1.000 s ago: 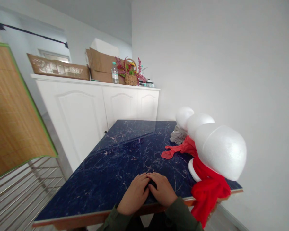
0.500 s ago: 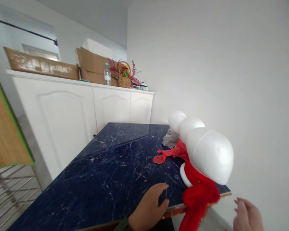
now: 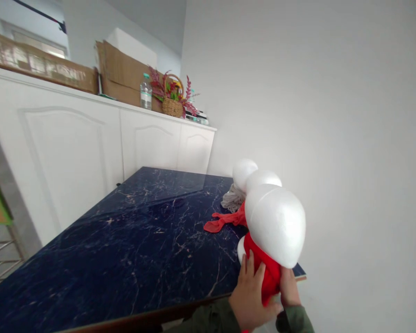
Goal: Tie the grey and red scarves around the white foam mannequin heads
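The nearest white foam mannequin head (image 3: 277, 222) stands at the table's right edge, with a red scarf (image 3: 258, 249) around its neck. My left hand (image 3: 251, 296) lies on the front of the scarf, fingers bent over the fabric. On the far side of the neck, my right hand (image 3: 289, 286) holds the scarf from the right; its fingertips are hidden under the head and cloth. Behind are two more foam heads, a middle one (image 3: 263, 178) with a coral-red cloth (image 3: 225, 220) and a far one (image 3: 244, 172) with a grey cloth (image 3: 233, 199).
The dark blue marbled table (image 3: 152, 240) stretches left and away from me. A plain wall (image 3: 350, 162) rises on the right. Along the back, a white cabinet (image 3: 72, 148) carries cardboard boxes (image 3: 125, 69), a water bottle (image 3: 146, 92) and a flower basket (image 3: 172, 107).
Both hands have come together onto the red scarf at the nearest head's neck, the right one moving left from beside the table. The view has shifted to the right.
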A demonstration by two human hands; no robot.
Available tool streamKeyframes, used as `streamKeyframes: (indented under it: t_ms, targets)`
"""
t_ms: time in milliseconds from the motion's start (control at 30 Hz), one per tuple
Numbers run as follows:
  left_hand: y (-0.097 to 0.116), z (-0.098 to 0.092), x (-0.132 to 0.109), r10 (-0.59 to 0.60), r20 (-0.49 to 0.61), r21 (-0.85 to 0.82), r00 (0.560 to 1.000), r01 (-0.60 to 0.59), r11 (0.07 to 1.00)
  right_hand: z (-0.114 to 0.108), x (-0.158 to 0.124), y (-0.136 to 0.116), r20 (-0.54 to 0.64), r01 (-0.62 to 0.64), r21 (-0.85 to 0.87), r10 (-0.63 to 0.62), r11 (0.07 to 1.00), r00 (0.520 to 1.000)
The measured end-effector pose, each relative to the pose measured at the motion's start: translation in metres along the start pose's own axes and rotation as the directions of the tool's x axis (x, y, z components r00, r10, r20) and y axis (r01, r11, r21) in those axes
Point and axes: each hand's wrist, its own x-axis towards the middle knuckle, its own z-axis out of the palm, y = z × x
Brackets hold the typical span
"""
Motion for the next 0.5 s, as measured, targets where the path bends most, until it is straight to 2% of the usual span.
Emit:
streamKeyframes:
  t_ms: [133, 233, 367, 433, 500]
  targets:
    - [-0.002, -0.017, -0.022, -0.018, -0.114, 0.083, 0.993, 0.027, 0.996, 0.031, -0.034, -0.029, 0.053, -0.038, 0.138, 0.031, 0.99, 0.998]
    - [-0.018, -0.045, -0.036, 0.023, -0.194, 0.209, 0.981, 0.019, 0.978, 0.07, -0.05, -0.043, 0.108, -0.021, 0.27, -0.009, 0.963, 0.994]
    - [-0.052, -0.105, -0.037, 0.126, -0.372, 0.389, 0.92, 0.031, 0.921, 0.146, -0.049, -0.076, 0.186, 0.07, 0.465, -0.175, 0.882, 0.967]
    - [-0.071, -0.139, -0.028, 0.121, -0.483, 0.418, 0.867, 0.107, 0.902, 0.19, -0.041, -0.097, 0.223, 0.054, 0.555, -0.211, 0.83, 0.952]
    - [-0.092, -0.171, -0.016, 0.082, -0.578, 0.407, 0.812, 0.199, 0.892, 0.233, -0.034, -0.113, 0.244, 0.02, 0.576, -0.196, 0.817, 0.95]
